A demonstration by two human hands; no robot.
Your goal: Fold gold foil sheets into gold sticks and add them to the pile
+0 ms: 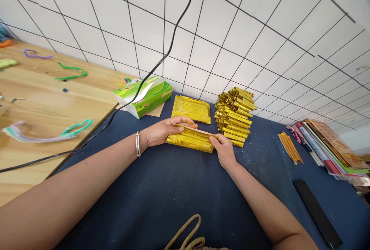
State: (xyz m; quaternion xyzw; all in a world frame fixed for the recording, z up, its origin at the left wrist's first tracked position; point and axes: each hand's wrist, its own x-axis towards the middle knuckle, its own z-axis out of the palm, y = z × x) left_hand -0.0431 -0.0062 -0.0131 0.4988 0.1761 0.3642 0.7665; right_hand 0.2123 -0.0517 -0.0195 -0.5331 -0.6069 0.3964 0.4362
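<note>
A creased sheet of gold paper (190, 141) is held up between both hands over the dark blue cloth. My left hand (162, 131) pinches its left end, thumb on top and fingers behind; a silver bracelet circles that wrist. At the right end, my right hand (224, 150) has its thumb pressed on the paper. Just behind lies a flat stack of gold paper (191, 108). To the right of that stack, many folded gold strips (235, 117) are piled up against the tiled wall.
A green tissue pack (153, 97) stands behind my left hand. A black cable (170, 45) hangs across the view. Brown strips (290, 147), a pile of books (332, 146) and a long black object (316, 213) lie right; a wooden table (95, 88) adjoins left.
</note>
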